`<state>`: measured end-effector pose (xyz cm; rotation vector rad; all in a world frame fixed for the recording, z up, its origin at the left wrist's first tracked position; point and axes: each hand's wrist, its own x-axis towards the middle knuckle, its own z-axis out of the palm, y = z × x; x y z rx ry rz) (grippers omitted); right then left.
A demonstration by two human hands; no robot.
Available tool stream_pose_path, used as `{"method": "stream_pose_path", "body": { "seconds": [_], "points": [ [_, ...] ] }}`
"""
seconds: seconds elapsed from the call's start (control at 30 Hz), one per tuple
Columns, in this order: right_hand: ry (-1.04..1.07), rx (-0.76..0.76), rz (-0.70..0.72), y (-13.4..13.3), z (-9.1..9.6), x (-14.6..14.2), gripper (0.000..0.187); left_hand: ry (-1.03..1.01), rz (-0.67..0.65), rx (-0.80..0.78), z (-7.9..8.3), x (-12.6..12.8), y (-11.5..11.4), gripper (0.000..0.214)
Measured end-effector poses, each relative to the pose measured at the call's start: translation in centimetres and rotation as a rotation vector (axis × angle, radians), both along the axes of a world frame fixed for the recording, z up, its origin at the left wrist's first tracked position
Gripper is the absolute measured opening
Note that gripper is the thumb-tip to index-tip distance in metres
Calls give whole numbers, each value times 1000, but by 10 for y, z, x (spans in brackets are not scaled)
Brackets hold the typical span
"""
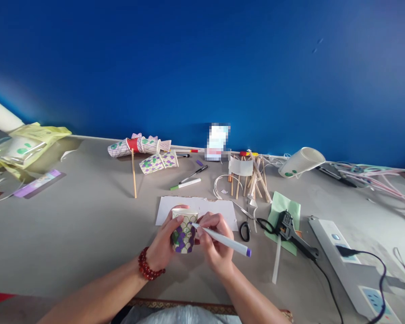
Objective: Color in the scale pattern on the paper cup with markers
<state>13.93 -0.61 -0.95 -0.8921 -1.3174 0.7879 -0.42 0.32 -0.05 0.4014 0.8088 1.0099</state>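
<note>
My left hand (164,240) is wrapped around a paper cup (183,234) from its left side, with a red bead bracelet (147,266) on the wrist. Rows of drawn scales cover the cup, some coloured purple and some green. A white marker with a purple end (227,241) is gripped in my right hand (218,240), and its tip points at the upper right of the cup's wall. Behind the hands lies a torn white sheet of card (222,211).
Decorated cups (159,162) and a cup fish on a stick (133,145) stand behind. To the right are scissors (245,230), a glue gun (286,227), wooden sticks (258,180), a white cup (302,162) and a power strip (332,252). A green pen (185,183) lies mid-table.
</note>
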Motion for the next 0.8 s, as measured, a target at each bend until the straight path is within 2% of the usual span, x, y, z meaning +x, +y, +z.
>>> {"method": "stream_pose_path", "body": {
  "seconds": [0.2,0.67,0.8],
  "points": [
    [18,-15,26,-1,1,-1,16,36,8,-8,2,1,1,40],
    [-16,-28,18,-1,1,-2,17,87,41,-10,10,3,2,36],
    [-20,-32,22,-1,2,-2,17,76,45,-9,8,2,3,37]
  ]
}}
